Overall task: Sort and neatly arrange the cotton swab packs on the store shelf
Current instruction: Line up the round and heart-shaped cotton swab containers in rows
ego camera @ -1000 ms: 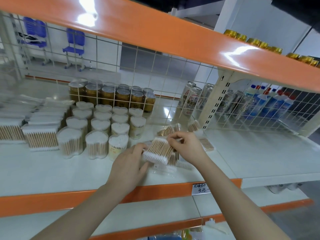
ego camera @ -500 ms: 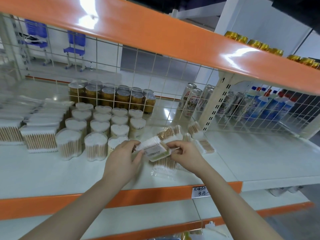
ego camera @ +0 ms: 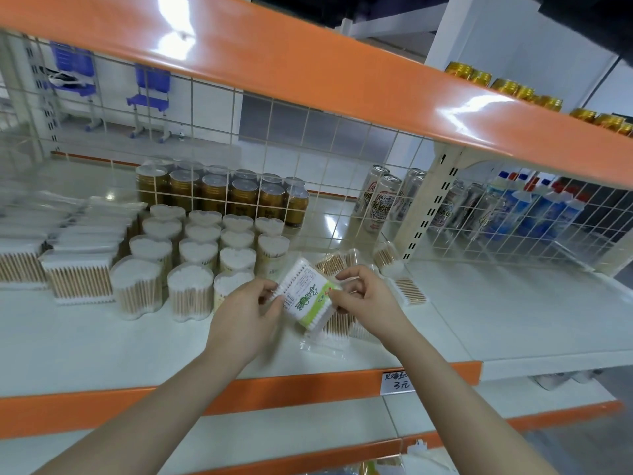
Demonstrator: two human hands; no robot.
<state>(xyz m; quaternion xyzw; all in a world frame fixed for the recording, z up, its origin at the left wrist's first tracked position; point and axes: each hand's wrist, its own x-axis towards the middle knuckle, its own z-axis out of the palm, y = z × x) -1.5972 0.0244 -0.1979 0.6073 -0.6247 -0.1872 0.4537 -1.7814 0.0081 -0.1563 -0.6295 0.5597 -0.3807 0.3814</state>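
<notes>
Turned since half a second ago: swab pack (ego camera: 308, 296), now label side up toward the camera, green-and-white print showing, long axis tilted from upper left to lower right; a second ago, seen with the wooden sticks facing out. Held above the white shelf board (ego camera: 102, 337), clear of it, over a loose pile of packs (ego camera: 337, 323) lying flat near the front edge.

Left hand (ego camera: 245, 320): gripping the pack's left end, thumb on the label face, fingers curled behind. Right hand (ego camera: 368, 299): pinching the pack's right edge between thumb and forefinger, remaining fingers loosely curled beneath.

Just behind the held pack: more loose packs (ego camera: 334, 264), tilted and unaligned, and one flat pack (ego camera: 409, 291) beside the right hand. To the left, set in rows: heart-shaped tubs (ego camera: 197, 252) of swabs, upright, touching or nearly touching each other. Further left: rectangular packs (ego camera: 80, 279), standing in a line with more stacked behind; far left of the line blurred.

Behind the wire grid (ego camera: 308, 149): gold-brown cans (ego camera: 219, 193) in rows, silver cans (ego camera: 380, 200) to the right of them, blue-and-white bottles (ego camera: 534, 214) at far right. On the orange shelf edge (ego camera: 171, 399) below the right forearm: handwritten price tag (ego camera: 399, 382). On the top shelf, right: gold tins (ego camera: 507, 87).
</notes>
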